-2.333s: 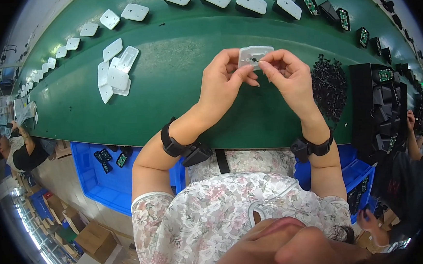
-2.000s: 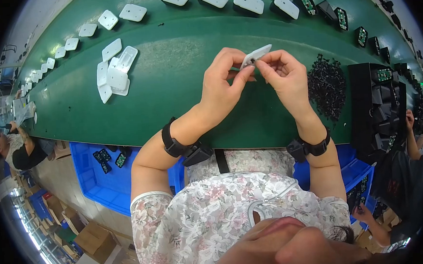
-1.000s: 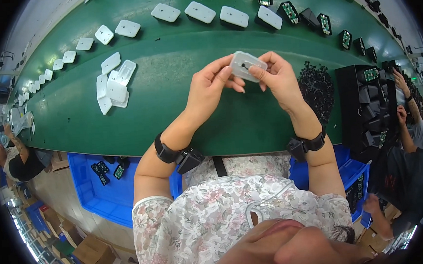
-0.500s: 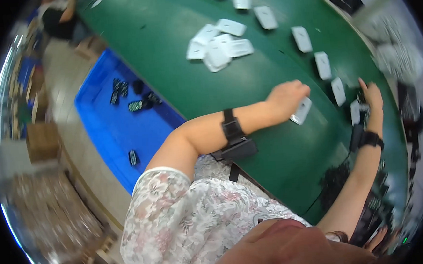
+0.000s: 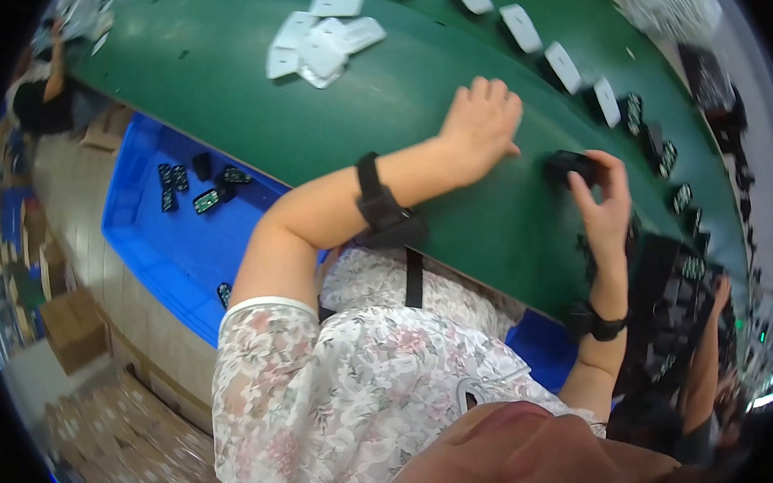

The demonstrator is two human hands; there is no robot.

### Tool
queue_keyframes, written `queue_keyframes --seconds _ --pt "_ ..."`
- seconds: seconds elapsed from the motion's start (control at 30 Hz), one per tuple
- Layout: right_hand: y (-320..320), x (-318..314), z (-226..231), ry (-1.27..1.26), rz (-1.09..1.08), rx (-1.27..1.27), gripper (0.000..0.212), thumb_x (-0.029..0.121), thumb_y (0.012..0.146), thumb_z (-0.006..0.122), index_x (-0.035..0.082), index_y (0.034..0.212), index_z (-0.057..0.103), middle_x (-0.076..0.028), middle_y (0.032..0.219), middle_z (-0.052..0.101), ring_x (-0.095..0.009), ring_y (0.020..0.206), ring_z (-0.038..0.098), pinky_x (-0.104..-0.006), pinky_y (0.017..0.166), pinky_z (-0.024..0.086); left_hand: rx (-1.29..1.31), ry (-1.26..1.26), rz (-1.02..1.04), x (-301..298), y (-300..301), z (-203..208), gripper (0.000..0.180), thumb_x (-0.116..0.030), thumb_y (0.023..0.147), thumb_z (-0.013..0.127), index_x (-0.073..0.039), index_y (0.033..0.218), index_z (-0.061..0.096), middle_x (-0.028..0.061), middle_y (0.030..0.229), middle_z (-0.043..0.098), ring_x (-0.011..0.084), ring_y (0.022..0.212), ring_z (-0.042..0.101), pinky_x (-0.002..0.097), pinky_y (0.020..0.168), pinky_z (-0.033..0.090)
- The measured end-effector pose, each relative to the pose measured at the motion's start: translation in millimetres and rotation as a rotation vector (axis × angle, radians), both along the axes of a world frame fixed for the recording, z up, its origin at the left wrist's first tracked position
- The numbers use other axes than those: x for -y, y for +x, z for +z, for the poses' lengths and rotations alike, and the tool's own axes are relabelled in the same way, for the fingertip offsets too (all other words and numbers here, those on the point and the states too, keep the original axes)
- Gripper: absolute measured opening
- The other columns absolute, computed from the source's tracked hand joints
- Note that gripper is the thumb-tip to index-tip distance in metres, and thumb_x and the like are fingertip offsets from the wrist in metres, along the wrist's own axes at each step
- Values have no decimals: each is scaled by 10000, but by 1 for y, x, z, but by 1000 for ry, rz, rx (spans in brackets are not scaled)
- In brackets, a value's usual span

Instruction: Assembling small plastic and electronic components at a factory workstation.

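Observation:
My left hand [image 5: 483, 125] hovers over or rests on the green table [image 5: 397, 117], palm down, fingers spread, with nothing visible in it. My right hand [image 5: 609, 194] pinches a small black plastic casing [image 5: 568, 167] between thumb and fingers, just right of the left hand. Its details are blurred. A loose pile of white rounded covers [image 5: 322, 52] lies beyond my left hand. Along the far side runs a curved row of similar white covers [image 5: 562, 67], followed by black casings with green circuit boards [image 5: 667, 159] toward the right.
At the left, a blue bin [image 5: 162, 255] holds several black pieces with circuit boards. A black tray [image 5: 660, 304] of parts stands right of my arm. Another person's arm [image 5: 705, 364] reaches in at lower right. Brown cartons [image 5: 73, 330] stand on the floor.
My left hand has opened, and the white cover it held is no longer visible in it. My right hand came back from the row toward me with the black casing. The view shifted.

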State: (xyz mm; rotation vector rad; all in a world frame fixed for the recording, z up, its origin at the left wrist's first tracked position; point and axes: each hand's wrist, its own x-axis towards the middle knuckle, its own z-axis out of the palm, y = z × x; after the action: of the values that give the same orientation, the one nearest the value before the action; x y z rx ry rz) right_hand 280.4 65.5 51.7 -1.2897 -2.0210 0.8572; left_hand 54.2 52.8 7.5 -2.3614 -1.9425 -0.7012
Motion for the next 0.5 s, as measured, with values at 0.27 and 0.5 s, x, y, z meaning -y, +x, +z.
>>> queue_keyframes --seconds 0.27,0.5 --pt "-2 22 -11 224 -31 278 358 41 796 660 5 1142 577 -141 1108 619 -253 1003 603 -322 891 451 193 103 -344 -4 -41 -20 432 -90 717 691 -50 1115 528 98 1079 552 286 1029 506 392 837 442" --pt "-50 -2 -7 261 166 132 367 47 771 675 34 1131 603 -132 1099 631 -261 991 612 -330 875 468 548 26 -397 8 -50 -21 529 49 761 582 -58 1270 486 125 1233 544 312 1133 510 398 952 420"
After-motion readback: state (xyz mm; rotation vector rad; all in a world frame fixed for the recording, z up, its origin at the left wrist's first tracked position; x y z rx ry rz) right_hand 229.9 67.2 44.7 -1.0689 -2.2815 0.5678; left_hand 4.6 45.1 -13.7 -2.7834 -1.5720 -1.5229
